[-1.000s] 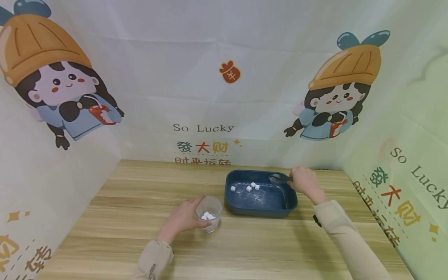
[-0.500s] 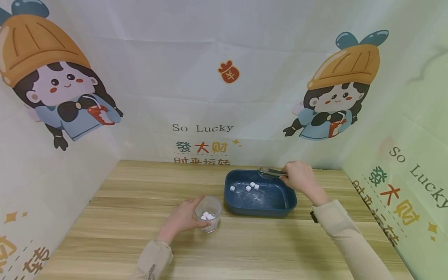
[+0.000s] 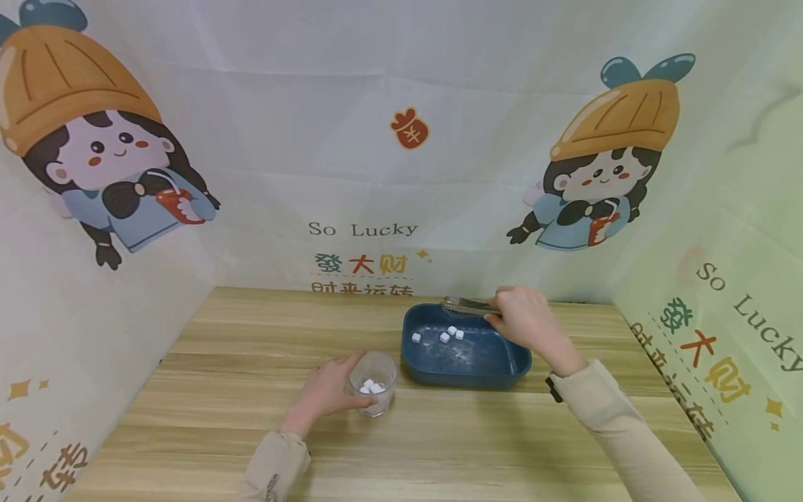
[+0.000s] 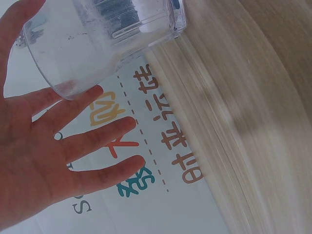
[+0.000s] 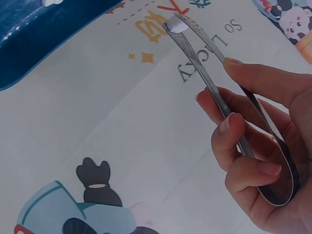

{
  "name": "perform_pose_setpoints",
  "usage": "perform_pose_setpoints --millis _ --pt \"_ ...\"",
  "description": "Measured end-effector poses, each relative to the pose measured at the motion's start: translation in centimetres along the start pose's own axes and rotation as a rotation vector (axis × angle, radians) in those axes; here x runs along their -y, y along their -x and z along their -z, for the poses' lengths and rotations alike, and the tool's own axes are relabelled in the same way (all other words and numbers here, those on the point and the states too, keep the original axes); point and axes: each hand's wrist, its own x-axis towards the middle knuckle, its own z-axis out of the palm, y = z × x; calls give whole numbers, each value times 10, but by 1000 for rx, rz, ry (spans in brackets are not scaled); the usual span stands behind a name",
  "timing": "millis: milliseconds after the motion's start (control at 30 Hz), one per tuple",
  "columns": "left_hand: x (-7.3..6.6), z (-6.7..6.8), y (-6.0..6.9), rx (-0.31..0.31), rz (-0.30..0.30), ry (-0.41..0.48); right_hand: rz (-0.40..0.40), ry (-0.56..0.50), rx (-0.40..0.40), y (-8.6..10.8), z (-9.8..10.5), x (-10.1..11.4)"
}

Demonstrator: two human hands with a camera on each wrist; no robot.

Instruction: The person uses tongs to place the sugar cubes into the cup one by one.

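Observation:
My left hand (image 3: 329, 387) holds a clear glass cup (image 3: 385, 376) by its side, between thumb and index finger; the left wrist view shows the other fingers spread. White cubes (image 3: 371, 388) lie inside the cup, which stands on the table. In my right hand (image 3: 528, 317) are metal tongs (image 3: 464, 305), held above the far rim of a dark blue basin (image 3: 464, 378). A white cube (image 5: 177, 25) is pinched between the tong tips in the right wrist view. Several more white cubes (image 3: 445, 338) sit on the basin floor.
The wood-grain table (image 3: 439, 453) runs back to a pale cloth backdrop (image 3: 301, 125) printed with cartoon figures and lettering. Cloth also hangs at both sides. The basin stands just right of the cup.
My right hand has moved left with the tongs, from the basin's right end toward its middle, and lifted them above the far rim. The left hand and cup have stayed put.

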Motion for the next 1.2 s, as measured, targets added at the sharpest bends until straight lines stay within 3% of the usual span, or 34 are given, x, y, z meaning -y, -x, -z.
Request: perform_pose_setpoints --millis 567,900,1200 --pt "0 1 0 19 2 2 191 -14 -99 6 10 38" --pt "-2 4 2 17 4 -2 283 4 -103 10 8 65" --pt "1 0 0 29 11 -34 334 -17 -54 13 -6 83"
